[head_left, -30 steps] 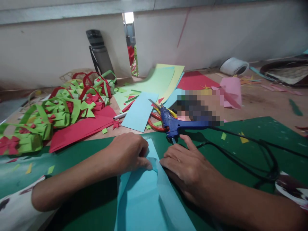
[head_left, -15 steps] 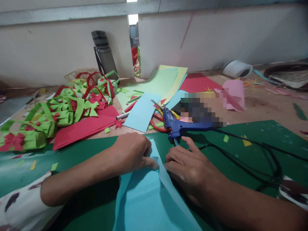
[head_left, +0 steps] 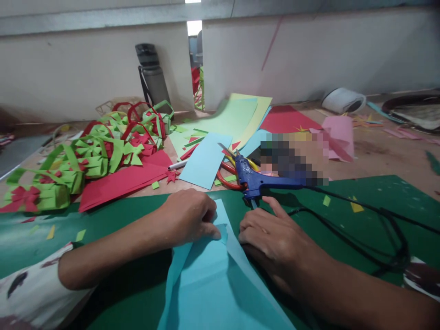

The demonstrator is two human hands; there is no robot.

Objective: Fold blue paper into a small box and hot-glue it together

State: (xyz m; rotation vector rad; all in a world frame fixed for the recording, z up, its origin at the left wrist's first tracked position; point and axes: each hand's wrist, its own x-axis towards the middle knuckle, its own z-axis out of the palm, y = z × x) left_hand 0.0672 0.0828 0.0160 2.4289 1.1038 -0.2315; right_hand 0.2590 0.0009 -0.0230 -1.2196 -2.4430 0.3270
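A folded light-blue paper (head_left: 220, 284), with raised side flaps, lies lengthwise in front of me and runs out of the bottom of the view. My left hand (head_left: 190, 217) is closed at its far end, with the thumb pressing on the fold and the fingers curled over the left edge. Against the right edge rests my right hand (head_left: 275, 238), its fingers bent and one finger stretched out; its thumb is hidden. Just beyond that hand lies a blue hot glue gun (head_left: 254, 181) with a glue stick in its back end, partly over orange-handled scissors (head_left: 227, 182).
Green paper baskets (head_left: 55, 195) with red bows crowd the left, beside red paper strips (head_left: 123, 178). Coloured sheets (head_left: 213, 123) and a dark bottle (head_left: 153, 82) stand behind. A black cable (head_left: 343, 224) loops across the green mat (head_left: 378, 192) at right. Part of the view is pixelated.
The whole scene has shifted slightly to the right in view. My left thumb has drawn back a little on the fold. Both hands otherwise stay at the blue paper.
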